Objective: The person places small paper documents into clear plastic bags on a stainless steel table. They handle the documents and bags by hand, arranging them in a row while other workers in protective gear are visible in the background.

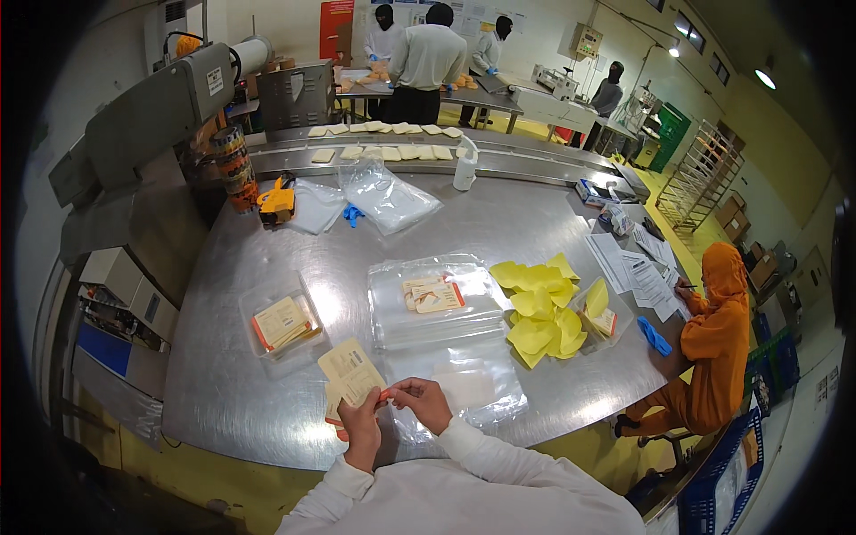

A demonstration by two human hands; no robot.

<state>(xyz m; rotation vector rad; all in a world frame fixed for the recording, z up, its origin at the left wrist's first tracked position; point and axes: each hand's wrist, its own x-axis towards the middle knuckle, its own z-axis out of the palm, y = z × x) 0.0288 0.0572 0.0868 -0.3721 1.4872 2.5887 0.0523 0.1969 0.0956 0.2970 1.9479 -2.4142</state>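
Near the table's front edge, my left hand (361, 430) grips a cream printed card (351, 371) with a red edge. My right hand (423, 403) is closed, its fingertips pinching the card's red corner beside my left thumb. Partly hidden behind the left hand are more cream-and-red cards (333, 408); whether they are held or lie on the table I cannot tell. A clear plastic tub (308, 287) with similar cards stands ahead to the left. Large clear plastic bags (392, 334) lie flat ahead of my hands, with several cards (434, 295) on top.
Yellow sheets (546, 308) are heaped right of the bags, beside another clear tub (629, 325). Farther back are a tape dispenser (277, 201), folded bags (390, 193) and a spray bottle (465, 169). A person in orange (724, 330) sits at the right by papers (644, 272). A conveyor (526, 169) carries pale slabs.
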